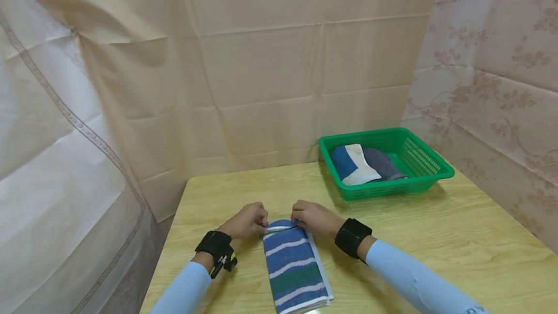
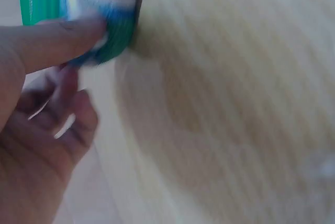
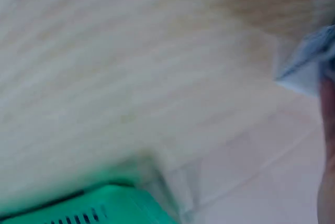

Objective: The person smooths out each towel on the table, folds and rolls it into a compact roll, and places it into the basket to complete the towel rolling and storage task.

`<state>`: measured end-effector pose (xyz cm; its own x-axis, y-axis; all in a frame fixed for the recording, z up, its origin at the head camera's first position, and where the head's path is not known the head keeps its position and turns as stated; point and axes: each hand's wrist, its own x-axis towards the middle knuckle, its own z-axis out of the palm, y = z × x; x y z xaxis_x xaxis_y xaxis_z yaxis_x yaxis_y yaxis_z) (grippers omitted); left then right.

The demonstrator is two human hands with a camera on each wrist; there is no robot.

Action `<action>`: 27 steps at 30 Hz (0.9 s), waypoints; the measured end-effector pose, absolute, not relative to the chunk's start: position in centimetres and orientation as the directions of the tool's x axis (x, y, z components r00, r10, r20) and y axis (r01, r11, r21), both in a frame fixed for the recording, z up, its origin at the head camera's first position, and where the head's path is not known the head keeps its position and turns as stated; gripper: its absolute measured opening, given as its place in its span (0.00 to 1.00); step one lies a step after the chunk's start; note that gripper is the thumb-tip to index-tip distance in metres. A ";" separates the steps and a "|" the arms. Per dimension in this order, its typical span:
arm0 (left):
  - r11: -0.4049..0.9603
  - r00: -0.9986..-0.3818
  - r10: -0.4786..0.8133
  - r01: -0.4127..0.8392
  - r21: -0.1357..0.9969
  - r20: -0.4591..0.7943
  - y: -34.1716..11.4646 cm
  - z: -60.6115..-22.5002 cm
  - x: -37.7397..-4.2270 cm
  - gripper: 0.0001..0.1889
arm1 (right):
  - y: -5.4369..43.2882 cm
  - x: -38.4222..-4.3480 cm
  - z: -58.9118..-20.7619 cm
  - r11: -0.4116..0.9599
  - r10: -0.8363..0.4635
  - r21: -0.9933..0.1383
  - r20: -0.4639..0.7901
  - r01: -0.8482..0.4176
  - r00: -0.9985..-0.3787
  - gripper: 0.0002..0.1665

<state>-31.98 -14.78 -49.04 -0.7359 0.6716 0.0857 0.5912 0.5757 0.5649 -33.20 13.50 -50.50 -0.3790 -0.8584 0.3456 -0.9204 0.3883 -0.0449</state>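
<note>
A long folded towel (image 1: 293, 265) with blue, white and green stripes lies on the wooden table, its far end curled over. My left hand (image 1: 246, 221) pinches the far left corner of that end between thumb and fingers. At the far right corner, my right hand (image 1: 317, 217) pinches the cloth as well. In the left wrist view the thumb (image 2: 63, 38) presses on the rounded edge of the towel (image 2: 112, 4), with the other fingers curled below. Only a sliver of the right hand (image 3: 327, 145) and a corner of the towel (image 3: 306, 69) appear in the right wrist view.
A green plastic basket (image 1: 388, 189) stands at the table's back right. Inside it lie a blue and white folded cloth (image 1: 355, 164) and a dark grey one (image 1: 383, 163). Beige curtains (image 1: 261, 62) hang behind the table (image 1: 235, 185), and a flowered one (image 1: 501, 86) at right.
</note>
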 end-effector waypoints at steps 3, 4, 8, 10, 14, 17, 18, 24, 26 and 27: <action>0.578 -0.738 0.674 0.549 0.604 0.026 -15.4 -48.7 -31.8 0.05 | 13.8 -32.7 -50.1 0.378 -0.857 -0.148 0.318 -0.914 -0.406 0.05; 0.581 -0.747 0.665 0.524 0.623 0.008 -15.6 -48.6 -31.7 0.05 | 13.8 -32.5 -49.9 0.394 -0.845 -0.215 0.299 -0.894 -0.444 0.07; 0.560 -0.781 0.623 0.403 0.724 -0.047 -15.9 -48.7 -31.6 0.07 | 13.5 -32.4 -49.6 0.508 -0.724 -0.512 0.183 -0.693 -0.665 0.09; 0.540 -0.795 0.604 0.348 0.767 -0.065 -15.9 -49.0 -31.6 0.07 | 13.3 -32.5 -49.7 0.535 -0.650 -0.640 0.105 -0.552 -0.752 0.07; 0.543 -0.818 0.566 0.280 0.792 -0.099 -15.7 -49.6 -31.6 0.07 | 13.2 -32.8 -49.9 0.553 -0.562 -0.761 -0.040 -0.339 -0.826 0.05; 0.582 -0.834 0.535 0.248 0.775 -0.136 -15.8 -50.0 -31.7 0.09 | 13.6 -33.2 -49.9 0.574 -0.537 -0.779 -0.124 -0.253 -0.834 0.09; 0.589 -0.836 0.530 0.240 0.771 -0.144 -15.9 -50.1 -31.8 0.09 | 13.7 -33.4 -49.9 0.581 -0.536 -0.777 -0.143 -0.241 -0.832 0.09; 0.571 -0.800 0.597 0.376 0.730 -0.055 -15.9 -50.6 -31.7 0.04 | 14.6 -34.4 -50.3 0.546 -0.592 -0.789 -0.127 -0.280 -0.796 0.06; 0.564 -0.787 0.616 0.450 0.693 0.009 -15.8 -50.8 -31.6 0.06 | 14.6 -34.6 -50.5 0.512 -0.612 -0.809 -0.109 -0.288 -0.783 0.06; 0.566 -0.787 0.616 0.480 0.670 0.043 -15.8 -50.9 -31.6 0.07 | 14.6 -34.6 -50.6 0.499 -0.621 -0.816 -0.102 -0.291 -0.777 0.07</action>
